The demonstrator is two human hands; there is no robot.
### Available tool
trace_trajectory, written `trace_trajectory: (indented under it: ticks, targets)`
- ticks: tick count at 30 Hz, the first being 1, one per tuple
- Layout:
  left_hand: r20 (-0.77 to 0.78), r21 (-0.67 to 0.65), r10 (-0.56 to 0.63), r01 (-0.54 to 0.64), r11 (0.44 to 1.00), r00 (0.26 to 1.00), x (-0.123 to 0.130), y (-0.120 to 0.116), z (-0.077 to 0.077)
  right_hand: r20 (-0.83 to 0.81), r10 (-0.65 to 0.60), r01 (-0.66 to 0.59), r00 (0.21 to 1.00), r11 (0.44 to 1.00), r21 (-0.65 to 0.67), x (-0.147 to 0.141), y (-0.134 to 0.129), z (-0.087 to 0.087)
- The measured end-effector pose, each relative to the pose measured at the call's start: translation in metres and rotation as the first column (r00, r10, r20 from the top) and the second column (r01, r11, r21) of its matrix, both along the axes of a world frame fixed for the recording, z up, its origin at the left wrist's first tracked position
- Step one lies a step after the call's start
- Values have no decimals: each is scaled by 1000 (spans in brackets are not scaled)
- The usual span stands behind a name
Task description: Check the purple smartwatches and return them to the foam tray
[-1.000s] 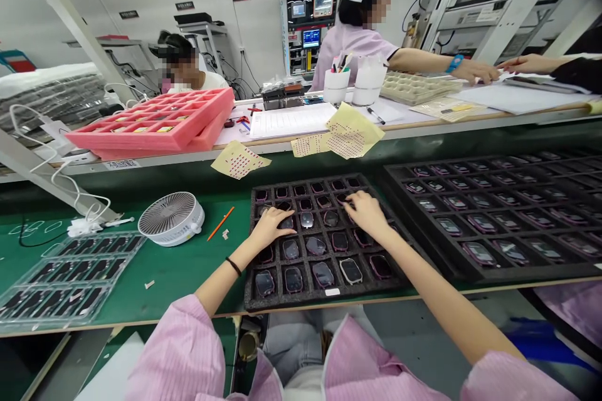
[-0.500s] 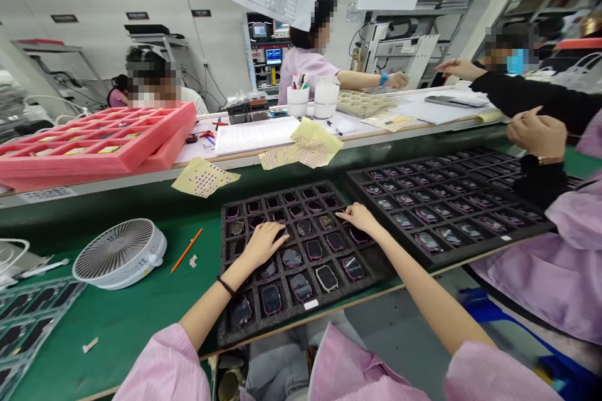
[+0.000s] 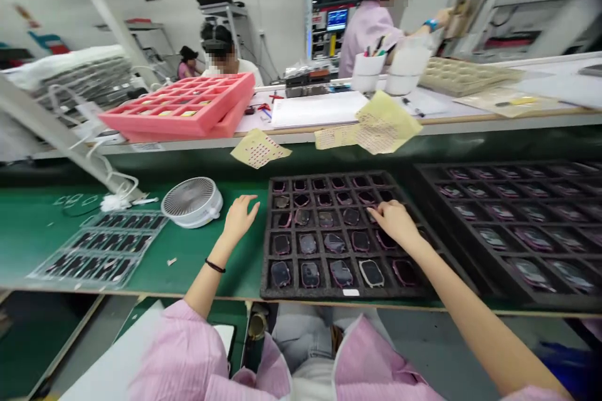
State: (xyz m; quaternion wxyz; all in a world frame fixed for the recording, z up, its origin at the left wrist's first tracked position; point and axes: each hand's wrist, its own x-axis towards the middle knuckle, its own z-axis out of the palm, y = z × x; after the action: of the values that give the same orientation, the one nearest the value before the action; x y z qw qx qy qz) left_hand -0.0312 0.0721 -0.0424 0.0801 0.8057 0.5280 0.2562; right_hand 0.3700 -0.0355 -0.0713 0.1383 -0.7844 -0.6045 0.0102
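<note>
My left hand (image 3: 241,219) is over the green mat just left of a black foam tray (image 3: 348,292). Its fingers are stretched out, and nothing shows in them. My right hand (image 3: 396,219) rests over the tray's right side, fingers loosely extended at the compartment dividers and covering part of them. The compartments hold watch cases with dark glass, many pink-rimmed. One watch case in the front row has a pale rim (image 3: 372,273). Another pink-rimmed watch case (image 3: 386,239) lies partly under my right hand.
A second black foam tray (image 3: 475,263) of watch cases lies to the right. On the left are a round fan (image 3: 192,202) and a clear tray of black parts (image 3: 108,241). The shelf carries pink foam trays (image 3: 221,122) and white cups (image 3: 367,74). People work behind.
My view has swung left. My left hand has moved off the tray onto the mat, where the orange stick was; the stick is now out of sight. My right hand remains over the tray.
</note>
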Motion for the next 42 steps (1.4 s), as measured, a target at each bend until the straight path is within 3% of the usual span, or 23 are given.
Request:
trace_trajectory:
  ticks: [4, 8, 18, 23, 26, 32, 35, 38, 40, 42]
  targets:
    - [-28, -81, 167, -169, 982, 986, -48, -3, -13, 68, 37, -38, 997, 999, 0, 5, 4, -6]
    - [-50, -177, 211, -217, 960, 976, -65, -11, -28, 40, 47, -47, 998, 999, -2, 12, 10, -13]
    - [-3, -299, 237, -227, 927, 971, -52, 9, -38, -367, -9, 4, 930, 1000, -16, 17, 11, 1]
    - [49, -387, 203, -169, 906, 978, -45, 18, -33, -469, 10, -20, 883, 1000, -16, 13, 9, 10]
    - [94, -361, 195, -149, 921, 976, -41, 16, -26, -547, -9, 26, 837, 999, 24, 8, 9, 12]
    - [186, -170, 168, -137, 976, 968, -27, 0, -4, -817, 22, 66, 576, 995, 73, 0, 9, 17]
    - [345, -109, 122, -89, 990, 931, -12, -18, 10, -882, 45, 91, 469, 991, 99, -2, 6, 22]
    - [662, -208, 99, 55, 977, 743, 16, -49, 26, -935, 86, 120, 343, 984, 135, -18, -3, 31]
    - [794, -334, 150, 216, 917, 589, 43, -74, 35, -964, 141, 120, 224, 978, 171, -43, -13, 40]
    - [866, -364, 189, 326, 872, 463, 73, -96, 42, -970, 235, 176, -68, 959, 220, -77, -25, 49]
